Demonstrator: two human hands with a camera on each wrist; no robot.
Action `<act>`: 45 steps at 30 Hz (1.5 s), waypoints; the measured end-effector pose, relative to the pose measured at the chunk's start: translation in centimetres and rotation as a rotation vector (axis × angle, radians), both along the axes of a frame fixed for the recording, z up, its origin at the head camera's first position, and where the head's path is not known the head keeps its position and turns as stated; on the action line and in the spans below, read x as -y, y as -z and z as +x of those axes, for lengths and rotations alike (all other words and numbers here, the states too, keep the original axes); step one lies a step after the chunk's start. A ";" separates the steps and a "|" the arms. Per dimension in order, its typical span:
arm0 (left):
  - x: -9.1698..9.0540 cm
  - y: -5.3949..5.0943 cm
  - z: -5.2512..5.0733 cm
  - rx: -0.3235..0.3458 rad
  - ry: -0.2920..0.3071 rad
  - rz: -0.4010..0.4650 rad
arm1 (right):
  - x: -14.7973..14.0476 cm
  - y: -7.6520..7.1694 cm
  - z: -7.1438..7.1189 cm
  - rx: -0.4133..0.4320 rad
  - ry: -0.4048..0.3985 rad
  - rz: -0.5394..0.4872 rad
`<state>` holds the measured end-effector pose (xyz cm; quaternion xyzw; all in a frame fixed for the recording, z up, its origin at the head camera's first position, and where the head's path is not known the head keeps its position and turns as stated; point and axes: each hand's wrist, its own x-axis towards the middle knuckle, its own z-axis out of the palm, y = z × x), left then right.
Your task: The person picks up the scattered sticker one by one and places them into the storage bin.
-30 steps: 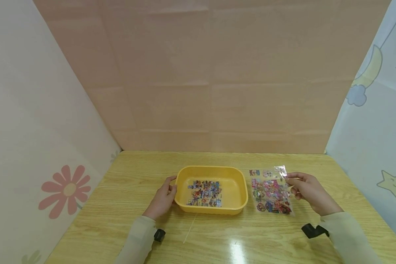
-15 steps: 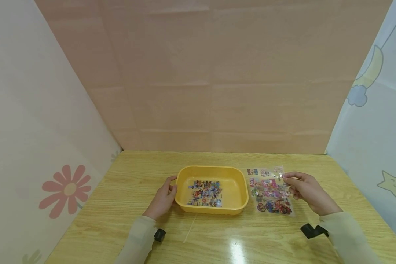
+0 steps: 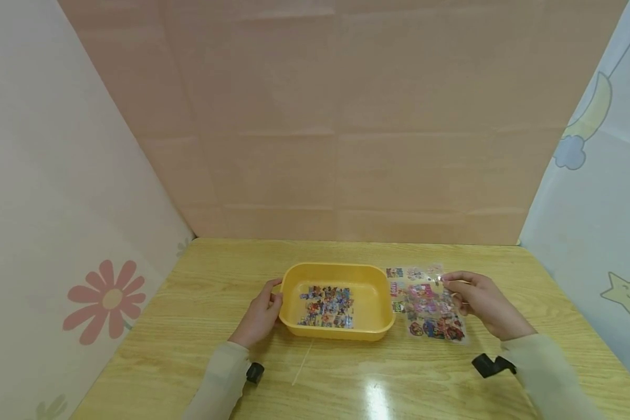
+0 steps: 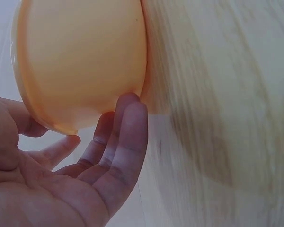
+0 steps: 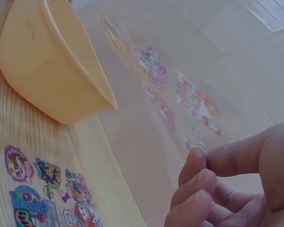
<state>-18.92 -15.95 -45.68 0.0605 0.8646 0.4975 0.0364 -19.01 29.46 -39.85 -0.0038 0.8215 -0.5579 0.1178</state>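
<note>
A yellow plastic basin [image 3: 338, 335] stands on the table. My left hand [image 3: 258, 318] holds its left end; in the left wrist view the thumb is at the rim and the fingertips [image 4: 132, 118] touch the outer wall. To the right of the basin, my right hand [image 3: 485, 303] pinches the edge of a clear sticker sheet [image 3: 422, 290] with colourful cartoon prints. That sheet is raised off the table, its left edge near the basin's rim. Beneath it lies another clear sticker sheet [image 5: 52, 194], flat on the wood. Cartoon stickers [image 3: 326, 307] lie inside the basin.
The wooden table [image 3: 231, 262] meets a tan covered wall [image 3: 336, 175] at the back. Printed white walls flank both sides. A thin pale strand [image 3: 301, 363] lies in front of the basin. Black straps [image 3: 490, 366] are at both wrists.
My right hand has moved a little left with the sticker sheet, bringing it closer to the basin and uncovering more of the sheet below. The left hand and basin stay put.
</note>
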 end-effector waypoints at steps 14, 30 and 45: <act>-0.1 0.0 -0.2 -0.011 -0.004 -0.007 | 1.3 -0.2 -0.1 -0.022 -0.023 0.011; -0.1 0.0 -0.1 -0.010 -0.005 -0.006 | 2.9 -0.3 -0.2 -0.022 -0.032 0.001; -0.2 -0.2 0.1 -0.023 -0.005 -0.017 | 5.2 -0.5 -0.4 -0.010 -0.052 0.017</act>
